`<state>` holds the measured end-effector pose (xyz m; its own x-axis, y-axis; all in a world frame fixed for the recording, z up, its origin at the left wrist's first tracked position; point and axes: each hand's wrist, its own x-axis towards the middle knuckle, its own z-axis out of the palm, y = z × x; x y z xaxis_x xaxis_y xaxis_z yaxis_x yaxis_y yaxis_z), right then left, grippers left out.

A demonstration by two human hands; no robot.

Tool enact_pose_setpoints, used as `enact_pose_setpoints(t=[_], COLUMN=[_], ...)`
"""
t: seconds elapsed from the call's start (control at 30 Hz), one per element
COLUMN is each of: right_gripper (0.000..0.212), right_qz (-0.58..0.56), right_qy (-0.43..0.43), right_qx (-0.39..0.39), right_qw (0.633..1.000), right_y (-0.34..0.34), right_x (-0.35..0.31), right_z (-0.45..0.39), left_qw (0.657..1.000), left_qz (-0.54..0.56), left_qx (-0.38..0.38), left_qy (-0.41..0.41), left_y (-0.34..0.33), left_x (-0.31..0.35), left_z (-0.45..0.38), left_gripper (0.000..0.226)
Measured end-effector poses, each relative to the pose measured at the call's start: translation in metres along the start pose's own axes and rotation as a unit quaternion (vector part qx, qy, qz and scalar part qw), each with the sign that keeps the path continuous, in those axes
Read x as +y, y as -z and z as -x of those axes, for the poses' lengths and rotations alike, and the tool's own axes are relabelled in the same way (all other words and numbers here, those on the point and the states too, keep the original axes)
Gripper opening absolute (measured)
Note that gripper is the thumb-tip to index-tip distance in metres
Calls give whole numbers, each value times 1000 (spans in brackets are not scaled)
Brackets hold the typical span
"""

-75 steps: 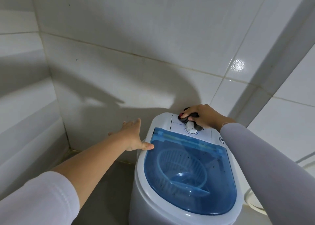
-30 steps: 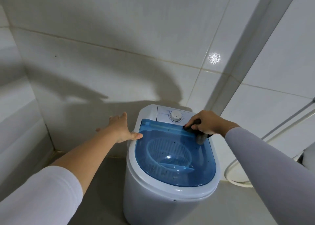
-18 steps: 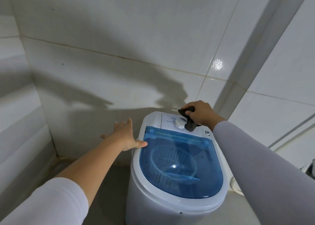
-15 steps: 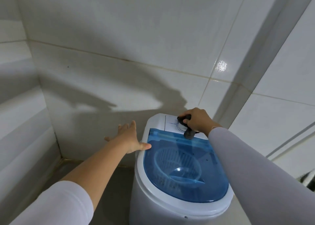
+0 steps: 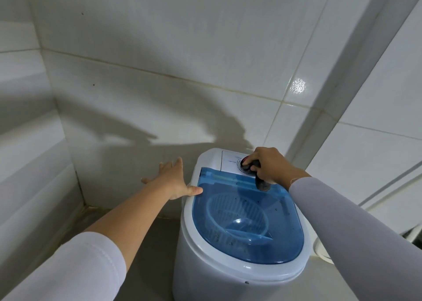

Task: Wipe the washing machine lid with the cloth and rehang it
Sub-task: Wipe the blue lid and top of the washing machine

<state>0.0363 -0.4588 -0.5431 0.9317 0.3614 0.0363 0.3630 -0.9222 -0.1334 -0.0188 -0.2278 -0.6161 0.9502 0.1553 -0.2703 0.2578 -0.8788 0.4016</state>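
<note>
A small white washing machine [image 5: 212, 268] stands in the tiled corner, with a see-through blue lid [image 5: 246, 218] that is down and speckled with dark bits. My right hand [image 5: 269, 163] is closed around a dark cloth [image 5: 261, 184], pressing it on the white control panel over the dial at the machine's back; a tail of cloth hangs onto the lid's rear edge. My left hand [image 5: 171, 179] is spread open with fingers apart, its thumb resting on the machine's left rim beside the lid.
White tiled walls [image 5: 159, 83] close in behind and to the left. A white column [image 5: 338, 90] runs up at the right. A white hose [image 5: 322, 252] loops on the floor to the machine's right. Grey floor [image 5: 146, 243] lies at the left.
My right hand slid the cloth from the lid's back right edge up onto the control panel and over the dial. My left hand stayed braced on the left rim.
</note>
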Motion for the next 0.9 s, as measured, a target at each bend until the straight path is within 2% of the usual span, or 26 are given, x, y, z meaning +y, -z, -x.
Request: enact_pose_setpoints(t=[0.17,0.23,0.3,0.37,0.43,0.47,0.6,0.77,0.9], right_gripper=[30,27,23,23,29,33,44,27,27], right_qz=[26,2,-97,-262,-372,-391,-342,-193,-152], right_qy=[-4,-12,-27,-69,-100,-105,-75,20,92], right_qx=[-51,-30,26,60,45,25,-34,14,51], right_qw=[998,999,995,961,922,914,936,981,983], right_y=[22,37,49,57,59,59,51,37,23], right_x=[6,13,20,22,20,18,-3,-37,-61], right_z=[6,7,8,13,18,20,25,15,4], left_qw=[1000,1000,1000,999,999,999,998,996,996], left_qz=[5,9,18,31,35,35,64,78,60], left_qx=[-1,0,4,12,23,30,24,-24,-48], left_qy=[2,0,0,-1,-1,-1,-12,-44,-45], left_y=[1,1,1,-1,-3,-5,-12,-14,-17], left_x=[0,0,1,1,-1,-2,-10,-15,-17], left_z=[2,4,8,12,16,18,26,30,35], left_gripper=[117,117,114,112,110,109,113,132,136])
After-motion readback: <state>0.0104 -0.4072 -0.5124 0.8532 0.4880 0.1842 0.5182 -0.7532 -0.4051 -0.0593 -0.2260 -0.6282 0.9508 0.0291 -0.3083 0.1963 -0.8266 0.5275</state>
